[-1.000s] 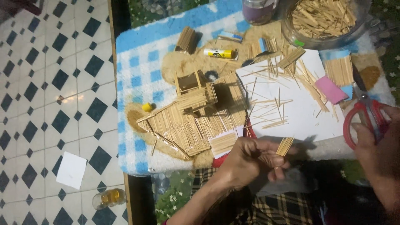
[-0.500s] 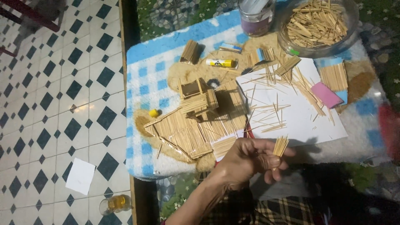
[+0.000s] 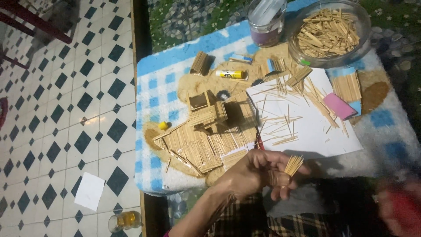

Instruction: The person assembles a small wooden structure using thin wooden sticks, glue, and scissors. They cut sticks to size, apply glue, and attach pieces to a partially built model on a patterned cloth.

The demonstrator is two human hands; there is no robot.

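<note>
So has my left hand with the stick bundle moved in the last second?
No. The left hand still holds the bundle of sticks just below the white paper's near edge, right of the stick house.

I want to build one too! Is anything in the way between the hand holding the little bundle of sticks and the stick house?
Nothing visible. The left hand holds the stick bundle right beside the stick house, with only open cloth between them.
</note>
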